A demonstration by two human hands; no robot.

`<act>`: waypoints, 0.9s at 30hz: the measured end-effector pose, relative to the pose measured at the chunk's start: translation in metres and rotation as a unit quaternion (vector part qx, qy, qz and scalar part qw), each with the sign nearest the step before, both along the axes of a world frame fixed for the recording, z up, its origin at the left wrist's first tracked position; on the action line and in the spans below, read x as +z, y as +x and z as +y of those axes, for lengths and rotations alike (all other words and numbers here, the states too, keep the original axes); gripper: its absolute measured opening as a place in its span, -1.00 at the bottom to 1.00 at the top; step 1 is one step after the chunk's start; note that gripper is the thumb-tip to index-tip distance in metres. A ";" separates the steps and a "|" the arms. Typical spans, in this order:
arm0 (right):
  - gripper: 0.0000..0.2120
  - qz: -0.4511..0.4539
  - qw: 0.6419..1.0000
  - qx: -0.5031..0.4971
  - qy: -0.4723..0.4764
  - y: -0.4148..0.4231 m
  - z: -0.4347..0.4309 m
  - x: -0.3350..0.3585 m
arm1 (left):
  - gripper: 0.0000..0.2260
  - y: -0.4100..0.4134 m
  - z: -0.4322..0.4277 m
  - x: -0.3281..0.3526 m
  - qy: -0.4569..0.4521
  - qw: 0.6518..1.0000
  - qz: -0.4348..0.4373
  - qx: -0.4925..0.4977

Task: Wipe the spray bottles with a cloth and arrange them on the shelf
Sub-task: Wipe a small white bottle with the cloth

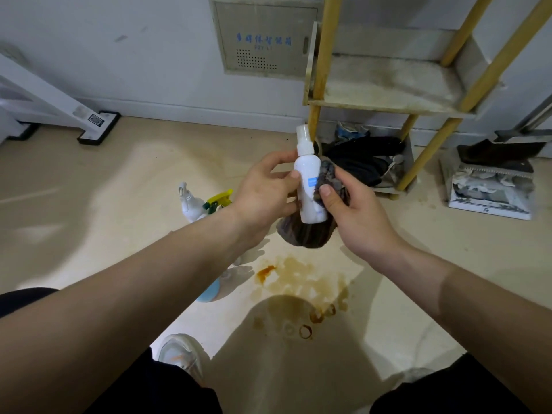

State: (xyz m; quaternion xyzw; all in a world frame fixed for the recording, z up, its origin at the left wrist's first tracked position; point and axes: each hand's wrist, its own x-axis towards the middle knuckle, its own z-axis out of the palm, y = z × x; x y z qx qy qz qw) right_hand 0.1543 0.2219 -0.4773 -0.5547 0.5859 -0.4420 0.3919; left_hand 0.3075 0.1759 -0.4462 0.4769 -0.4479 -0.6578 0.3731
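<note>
White plastic spray bottle (309,186) sits between both hands, nearly upright, its clear cap uppermost. The left hand (263,192) has a grip clenched on it from the left: fingertips curl round the shoulder just under the cap, and the thumb pinches the body lower down. The right hand (355,210) grips a dark grey-brown cloth (301,237), bunched against the bottle's right side, with the thumb pressing the fabric onto the plastic; the loose rest of the cloth hangs below the bottle's base. A small blue label shows on the bottle beside that thumb (its print is too small to read).

Both bare forearms reach forward from the lower corners and meet at the bottle, which is held in the air above the beige floor (119,180), in front of the near left post of the yellow-posted shelf unit (388,88).

On the floor to the left stand a white trigger bottle (191,204) and a yellow-and-green trigger head (219,200), touching or nearly so. A brown stain (298,282) marks the floor below the hands.
</note>
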 end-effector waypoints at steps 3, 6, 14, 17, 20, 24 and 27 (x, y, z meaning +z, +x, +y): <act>-0.63 -0.062 0.998 -0.007 0.009 -0.004 -0.005 0.003 | -0.75 0.001 0.000 -0.003 -0.030 0.999 -0.025 -0.020; -0.56 -0.039 0.999 0.010 -0.003 -0.002 -0.003 0.006 | -0.72 -0.002 0.003 -0.006 -0.027 0.998 -0.040 -0.030; -0.50 0.023 0.999 0.005 -0.024 0.000 0.000 0.002 | -0.68 -0.002 0.005 -0.005 -0.001 0.999 -0.041 -0.007; -0.57 -0.037 0.999 -0.012 0.002 -0.002 0.000 0.001 | -0.77 -0.002 0.007 -0.008 0.012 0.999 -0.035 -0.007; -0.67 -0.089 0.996 -0.018 0.024 -0.001 -0.002 0.004 | -0.75 -0.001 0.004 -0.009 -0.006 0.999 -0.047 -0.005; -0.70 -0.090 0.995 -0.006 0.043 0.004 0.001 0.003 | -0.69 0.000 0.000 -0.007 -0.011 0.998 -0.049 -0.025; -0.64 -0.013 1.000 0.009 0.025 0.007 0.006 -0.001 | -0.73 0.001 0.000 -0.007 -0.023 0.997 -0.055 -0.039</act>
